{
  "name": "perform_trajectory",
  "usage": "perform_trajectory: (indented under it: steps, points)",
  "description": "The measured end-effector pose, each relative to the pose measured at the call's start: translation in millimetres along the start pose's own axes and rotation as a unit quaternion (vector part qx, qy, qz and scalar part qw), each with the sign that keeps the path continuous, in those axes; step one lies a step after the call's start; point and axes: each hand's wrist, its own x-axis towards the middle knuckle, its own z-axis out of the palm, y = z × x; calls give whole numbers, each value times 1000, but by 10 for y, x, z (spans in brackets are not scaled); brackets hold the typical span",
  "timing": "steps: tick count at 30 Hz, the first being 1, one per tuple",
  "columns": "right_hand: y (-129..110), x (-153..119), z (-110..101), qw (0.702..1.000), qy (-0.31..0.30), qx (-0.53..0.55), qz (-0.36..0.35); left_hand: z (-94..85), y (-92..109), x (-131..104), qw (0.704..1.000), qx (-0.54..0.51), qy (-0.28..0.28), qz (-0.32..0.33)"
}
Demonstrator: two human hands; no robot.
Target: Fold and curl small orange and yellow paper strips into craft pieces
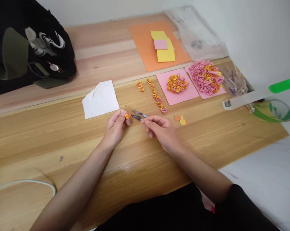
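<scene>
My left hand [116, 126] pinches a small orange bundle [127, 115] between thumb and fingers. Facing it from the right, my right hand [159, 126] grips small metal snips [139, 115], whose blades stand apart with their tips close to the bundle. Beyond the hands, a row of orange and pink pieces [155, 94] lies on the wood, with a shorter orange cluster [140, 86] to its left. A round pile of orange and pink pieces [177, 83] sits on a pink sheet [172, 100]. To its right is a larger pink and orange heap [205, 77].
White paper [101, 99] lies left of the hands, and small orange and yellow scraps [182, 121] lie right. Farther back are an orange sheet [141, 48] and a black bag [63, 41]. A green-rimmed bowl [272, 110] stands right; a white cable [26, 181] lies at left.
</scene>
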Motion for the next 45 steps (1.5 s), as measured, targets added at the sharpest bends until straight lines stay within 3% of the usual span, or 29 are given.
perform_trajectory:
  steps: [11,21,32,40,45]
  points:
    - [13,15,1,1000,-11,4,0,-35,-8,-3,1000,10,-27,0]
    - [5,11,6,1000,-11,6,0,-76,-41,-2,995,58,-68,41]
    - [21,27,2,1000,-9,4,2,-89,-63,0,995,57,-66,44]
    - [28,21,3,1000,-9,-7,-2,-25,31,-23,993,97,-51,32]
    - [8,16,-4,999,28,-7,-20,9,69,-26,993,102,-52,22]
